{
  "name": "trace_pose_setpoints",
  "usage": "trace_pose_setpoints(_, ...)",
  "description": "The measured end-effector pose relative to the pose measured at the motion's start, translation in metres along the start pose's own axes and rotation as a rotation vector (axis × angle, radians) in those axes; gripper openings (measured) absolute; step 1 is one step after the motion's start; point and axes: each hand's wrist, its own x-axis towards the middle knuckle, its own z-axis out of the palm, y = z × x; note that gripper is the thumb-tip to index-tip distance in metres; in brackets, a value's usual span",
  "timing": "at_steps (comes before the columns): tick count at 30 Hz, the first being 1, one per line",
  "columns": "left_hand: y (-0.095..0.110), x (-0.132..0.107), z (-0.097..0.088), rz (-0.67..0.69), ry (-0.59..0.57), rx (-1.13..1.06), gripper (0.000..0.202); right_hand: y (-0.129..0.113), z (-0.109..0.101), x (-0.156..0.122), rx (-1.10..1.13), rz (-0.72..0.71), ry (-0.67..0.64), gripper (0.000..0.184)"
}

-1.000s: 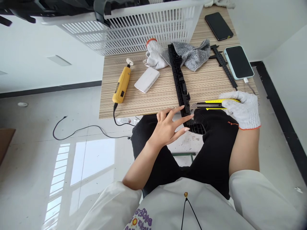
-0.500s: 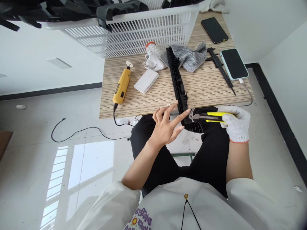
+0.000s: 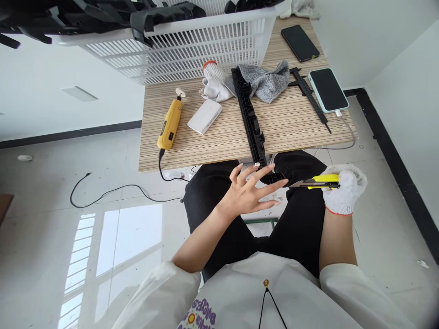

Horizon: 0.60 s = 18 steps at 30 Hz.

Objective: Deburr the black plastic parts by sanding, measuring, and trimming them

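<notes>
A long black plastic part [image 3: 253, 123] lies across the table, its near end sticking out past the front edge above my lap. My bare left hand [image 3: 252, 189] rests over that near end with its fingers spread, hiding some of it. In a white knit glove with an orange cuff, my right hand [image 3: 345, 189] is closed around a yellow utility knife [image 3: 324, 181]. The knife's extended blade points left, its tip close to the part's near end and my left fingertips. Whether the blade touches the part, I cannot tell.
On the wooden table [image 3: 219, 148] lie a yellow rotary tool [image 3: 170, 123], a white box [image 3: 205, 116], a white glove [image 3: 216, 83], a grey cloth [image 3: 267, 82], a caliper [image 3: 310, 96] and two phones [image 3: 328, 90] [image 3: 300, 43]. A white basket [image 3: 206, 45] holds black parts.
My right hand has drawn the knife down and to the right, turning slightly. My left hand has slid nearer and to the right along the black part's end.
</notes>
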Motion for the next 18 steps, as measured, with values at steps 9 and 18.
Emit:
trace_pose_setpoints(9, 0.003, 0.005, 0.005, -0.095, -0.010, 0.116, 0.052, -0.005, 0.026, 0.018, 0.102, 0.028, 0.270, 0.034)
trace_pose_setpoints(18, 0.002, 0.007, 0.010, -0.157, 0.014, 0.077, 0.032, -0.010, 0.037, 0.021, 0.085, 0.016, 0.303, 0.033)
